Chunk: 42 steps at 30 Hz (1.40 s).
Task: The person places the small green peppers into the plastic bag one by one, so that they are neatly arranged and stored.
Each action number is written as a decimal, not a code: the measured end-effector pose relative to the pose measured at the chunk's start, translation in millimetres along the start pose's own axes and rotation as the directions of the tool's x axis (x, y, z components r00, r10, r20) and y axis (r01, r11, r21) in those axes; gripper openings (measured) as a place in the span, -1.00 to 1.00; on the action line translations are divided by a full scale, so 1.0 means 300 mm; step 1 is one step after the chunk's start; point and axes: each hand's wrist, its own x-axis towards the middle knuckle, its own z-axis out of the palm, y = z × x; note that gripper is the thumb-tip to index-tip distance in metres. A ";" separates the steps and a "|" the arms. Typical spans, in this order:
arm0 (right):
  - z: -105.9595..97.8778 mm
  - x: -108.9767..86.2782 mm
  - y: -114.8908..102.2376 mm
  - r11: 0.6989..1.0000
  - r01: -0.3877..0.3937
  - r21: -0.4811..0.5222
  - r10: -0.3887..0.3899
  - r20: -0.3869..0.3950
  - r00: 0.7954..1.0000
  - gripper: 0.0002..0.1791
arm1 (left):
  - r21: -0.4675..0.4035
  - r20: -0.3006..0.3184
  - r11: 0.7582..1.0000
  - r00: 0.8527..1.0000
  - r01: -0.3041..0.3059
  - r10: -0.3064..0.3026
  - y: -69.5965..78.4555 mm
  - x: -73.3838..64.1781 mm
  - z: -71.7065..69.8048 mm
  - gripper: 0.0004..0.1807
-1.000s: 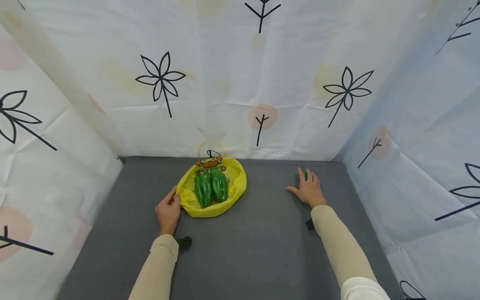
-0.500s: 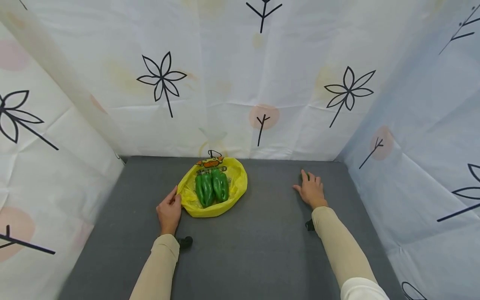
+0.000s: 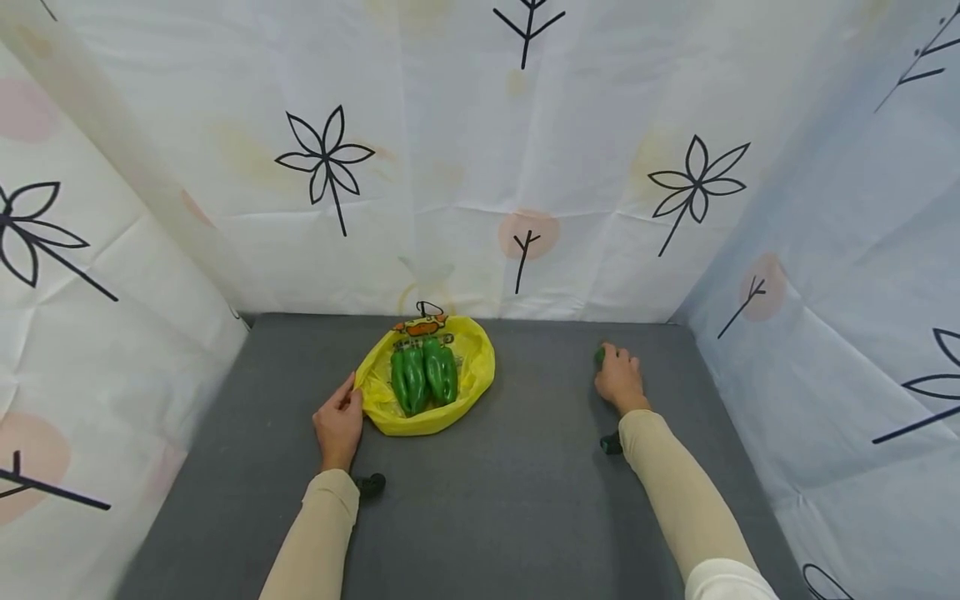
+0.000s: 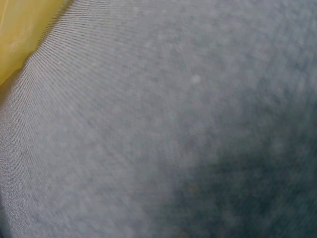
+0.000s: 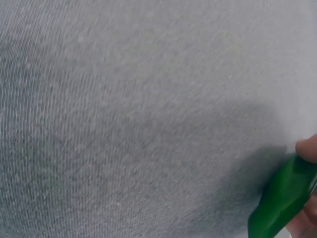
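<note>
Several glossy green peppers [image 3: 424, 377] lie side by side in a yellow plastic bag [image 3: 474, 383], which is spread wide like a shallow bowl at the back of the table. At its left rim my left hand [image 3: 337, 423] pinches the plastic; the left wrist view catches only a yellow corner of the bag [image 4: 20, 32]. Far to the right, my right hand [image 3: 621, 379] grips another green pepper [image 5: 285, 201], mostly hidden under the fingers in the head view. In the right wrist view a thumb or fingertip [image 5: 308, 148] presses against that pepper.
The dark grey tabletop [image 3: 487, 500] ends at a white cloth backdrop [image 3: 450, 167] printed with leaves and twigs. Cloth walls also stand at the left and right. A dark wrist camera [image 3: 371, 485] sticks out by the left wrist.
My right hand's spread fingers have curled round the green pepper, and the thumb has drawn in. The left hand and the bag stay in place.
</note>
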 end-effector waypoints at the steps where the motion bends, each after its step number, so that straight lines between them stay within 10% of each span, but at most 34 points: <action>1: 0.001 0.000 -0.004 1.000 -0.007 0.015 0.007 0.004 1.000 -0.31 | 0.001 0.001 1.000 1.000 0.000 0.000 0.001 -0.001 0.000 -0.63; 25: 0.004 -0.013 -0.145 0.971 0.090 0.220 -0.085 -0.031 0.996 -0.33 | 0.007 -0.004 1.000 1.000 0.001 -0.001 0.013 -0.008 0.000 -0.63; 42: -0.015 -0.024 -0.265 0.885 0.100 0.455 -0.108 -0.010 0.994 -0.27 | 0.019 -0.005 0.999 1.000 0.027 -0.027 0.020 -0.006 -0.003 -0.63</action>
